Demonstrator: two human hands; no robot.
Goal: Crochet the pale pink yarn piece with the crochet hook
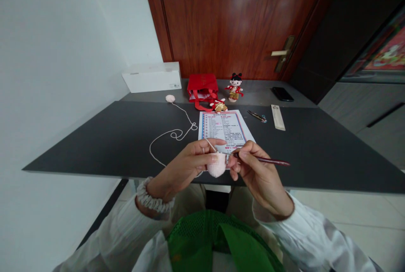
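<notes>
My left hand (186,166) pinches a small pale pink crocheted piece (217,167) over the near edge of the dark table (95,141). A strand of pink yarn (172,133) runs over my left forefinger. My right hand (253,170) is closed on a dark red crochet hook (268,161), its tip at the pink piece and its handle pointing right. The yarn trails back across the table to a small pink yarn ball (170,98). Both hands are close together, almost touching.
A printed instruction sheet (225,127) lies just beyond my hands. Farther back are a red gift bag (202,87), a small doll (235,86), a smaller crocheted figure (219,105), scissors (257,116), a ruler (277,117), a phone (282,93) and a white box (152,77). A green mesh bag (218,238) rests in my lap.
</notes>
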